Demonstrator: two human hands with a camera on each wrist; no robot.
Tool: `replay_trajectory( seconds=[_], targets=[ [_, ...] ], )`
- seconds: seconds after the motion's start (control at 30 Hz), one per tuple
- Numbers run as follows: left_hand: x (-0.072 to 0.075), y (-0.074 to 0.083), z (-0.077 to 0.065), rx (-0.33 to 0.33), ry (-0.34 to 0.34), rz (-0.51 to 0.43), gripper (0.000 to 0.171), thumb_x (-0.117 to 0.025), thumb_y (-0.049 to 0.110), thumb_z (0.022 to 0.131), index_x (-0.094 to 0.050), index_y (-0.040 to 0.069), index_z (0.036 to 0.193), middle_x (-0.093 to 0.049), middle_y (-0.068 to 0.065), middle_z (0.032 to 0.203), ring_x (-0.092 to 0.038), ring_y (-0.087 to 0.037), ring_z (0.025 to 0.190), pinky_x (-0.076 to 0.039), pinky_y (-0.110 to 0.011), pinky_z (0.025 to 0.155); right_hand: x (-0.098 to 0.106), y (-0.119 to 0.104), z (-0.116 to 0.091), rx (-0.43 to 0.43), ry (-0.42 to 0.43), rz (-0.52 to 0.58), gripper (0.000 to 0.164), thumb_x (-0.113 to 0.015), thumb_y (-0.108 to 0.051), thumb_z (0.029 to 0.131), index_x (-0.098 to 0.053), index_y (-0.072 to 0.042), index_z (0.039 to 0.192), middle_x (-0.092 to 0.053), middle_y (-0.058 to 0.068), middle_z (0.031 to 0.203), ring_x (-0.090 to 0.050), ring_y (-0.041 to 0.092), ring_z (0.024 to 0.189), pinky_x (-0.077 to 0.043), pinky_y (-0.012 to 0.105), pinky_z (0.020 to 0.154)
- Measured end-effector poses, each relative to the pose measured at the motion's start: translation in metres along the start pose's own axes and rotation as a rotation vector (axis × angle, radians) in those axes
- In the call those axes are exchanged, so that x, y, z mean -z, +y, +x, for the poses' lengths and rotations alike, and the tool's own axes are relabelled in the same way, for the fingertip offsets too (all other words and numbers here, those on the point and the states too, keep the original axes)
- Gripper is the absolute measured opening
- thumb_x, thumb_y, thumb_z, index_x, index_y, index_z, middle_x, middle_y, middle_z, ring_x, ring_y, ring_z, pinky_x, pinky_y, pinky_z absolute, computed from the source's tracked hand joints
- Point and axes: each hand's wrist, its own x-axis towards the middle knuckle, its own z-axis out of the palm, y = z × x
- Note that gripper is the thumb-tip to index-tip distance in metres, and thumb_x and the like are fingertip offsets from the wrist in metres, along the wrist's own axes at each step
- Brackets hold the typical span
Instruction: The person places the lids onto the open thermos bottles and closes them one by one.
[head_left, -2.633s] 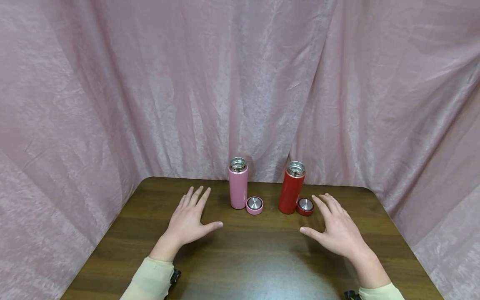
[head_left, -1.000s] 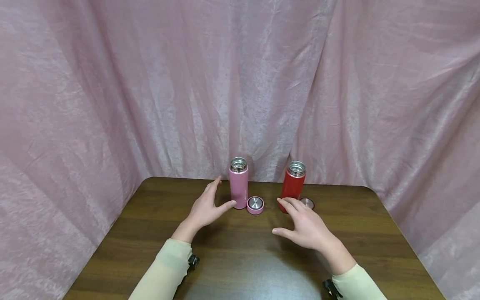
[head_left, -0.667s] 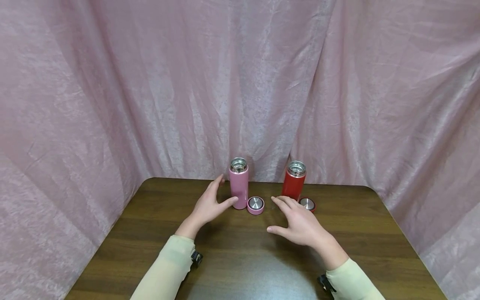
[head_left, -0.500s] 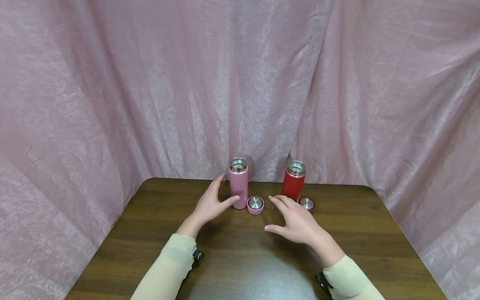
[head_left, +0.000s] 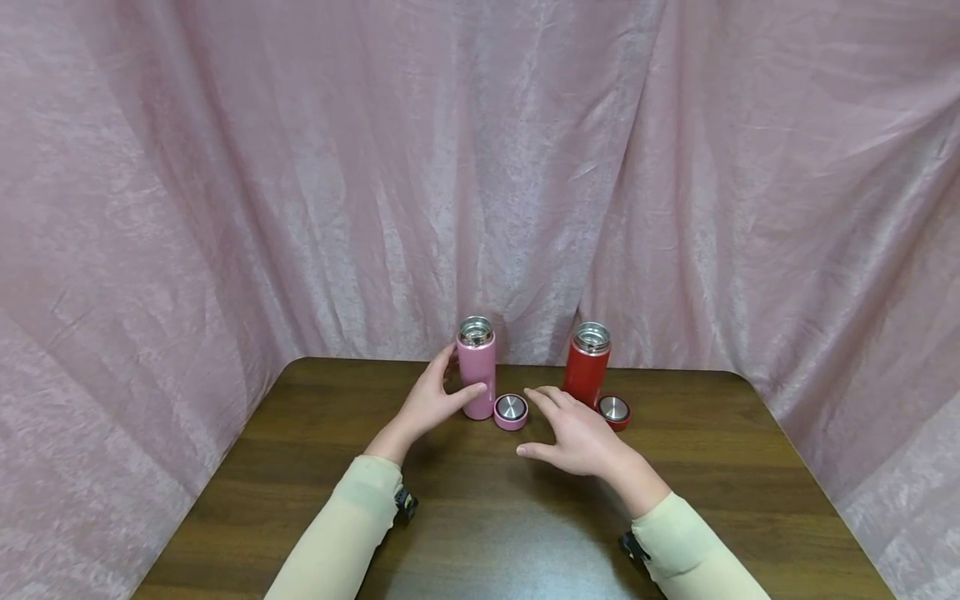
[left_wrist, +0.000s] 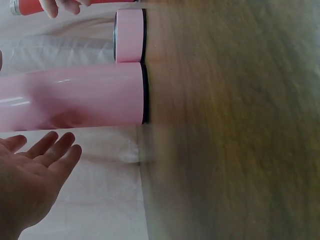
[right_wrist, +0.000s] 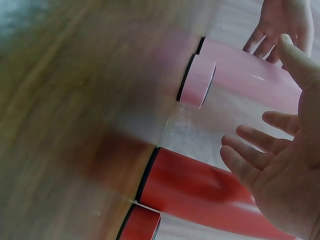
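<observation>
A pink thermos bottle point(head_left: 476, 367) stands upright without a lid, its steel mouth showing. My left hand point(head_left: 433, 400) is spread beside it, thumb in front and fingers at its left side; in the left wrist view the fingertips lie just off the pink wall. The pink lid point(head_left: 511, 412) sits right of the bottle's base, steel inside facing up. Over the table between the two bottles, my right hand point(head_left: 581, 437) is spread with nothing in it, fingertips close to the pink lid. It partly hides the lower part of a red thermos bottle point(head_left: 587, 375).
A red lid point(head_left: 614, 412) lies at the right of the red bottle's base, steel inside up. The brown wooden table point(head_left: 480, 517) ends just behind the bottles, where a pink curtain point(head_left: 375, 167) hangs.
My left hand has moved right and forward to the pink bottle. My right hand has moved left from beside the red lid, past the red bottle, towards the pink lid. Bottles and lids stay put.
</observation>
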Motion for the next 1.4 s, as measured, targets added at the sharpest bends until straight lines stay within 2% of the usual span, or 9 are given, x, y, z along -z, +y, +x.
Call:
replay_trajectory(
  seconds=[0.07,0.3,0.77,1.03,1.17,1.4],
  targets=[
    [-0.001,0.0,0.002,0.002,-0.006,-0.013,0.098,-0.088,0.051,0.096,-0.037,0.019,0.173,-0.058,-0.011,0.159,-0.055,-0.033,0.149,-0.044,-0.057,0.124,-0.001,0.0,0.004,0.004,-0.009,0.0,0.096,-0.087,-0.061,0.091,-0.054,-0.007,0.163,-0.058,0.014,0.158,-0.06,0.036,0.143,-0.056,0.055,0.112],
    [-0.005,-0.004,0.009,-0.019,-0.021,-0.068,0.097,-0.089,0.045,0.095,-0.038,0.018,0.172,-0.058,-0.013,0.159,-0.056,-0.038,0.147,-0.044,-0.065,0.122,-0.005,-0.001,0.016,0.019,-0.048,0.007,0.094,-0.087,-0.059,0.092,-0.054,-0.006,0.162,-0.058,0.015,0.158,-0.06,0.035,0.143,-0.056,0.053,0.113],
    [-0.008,-0.002,0.018,-0.014,-0.011,-0.095,0.089,-0.093,0.038,0.092,-0.047,0.015,0.165,-0.064,-0.011,0.152,-0.062,-0.036,0.139,-0.048,-0.065,0.118,-0.018,0.006,0.039,-0.01,-0.129,0.0,0.095,-0.085,-0.061,0.093,-0.053,-0.005,0.163,-0.058,0.017,0.157,-0.06,0.035,0.143,-0.056,0.053,0.113],
    [-0.008,-0.002,0.021,-0.001,-0.013,-0.103,0.088,-0.096,0.035,0.09,-0.05,0.015,0.162,-0.067,-0.01,0.148,-0.066,-0.03,0.134,-0.053,-0.056,0.114,-0.026,0.009,0.051,-0.031,-0.16,0.035,0.096,-0.086,-0.06,0.092,-0.053,-0.003,0.162,-0.057,0.02,0.156,-0.059,0.038,0.142,-0.055,0.055,0.113],
    [-0.008,-0.003,0.022,0.011,-0.016,-0.111,0.087,-0.097,0.035,0.09,-0.051,0.017,0.161,-0.068,-0.008,0.146,-0.068,-0.029,0.13,-0.055,-0.056,0.113,-0.028,0.009,0.055,-0.049,-0.186,0.018,0.097,-0.086,-0.062,0.092,-0.052,-0.005,0.163,-0.056,0.019,0.157,-0.059,0.037,0.143,-0.055,0.055,0.114],
    [-0.006,-0.007,0.026,0.03,-0.03,-0.157,0.087,-0.097,0.034,0.089,-0.051,0.018,0.162,-0.067,-0.008,0.147,-0.067,-0.035,0.132,-0.055,-0.056,0.111,-0.031,0.008,0.062,-0.059,-0.209,0.012,0.097,-0.088,-0.061,0.091,-0.054,-0.002,0.161,-0.058,0.021,0.154,-0.061,0.039,0.14,-0.056,0.056,0.112]
  ],
)
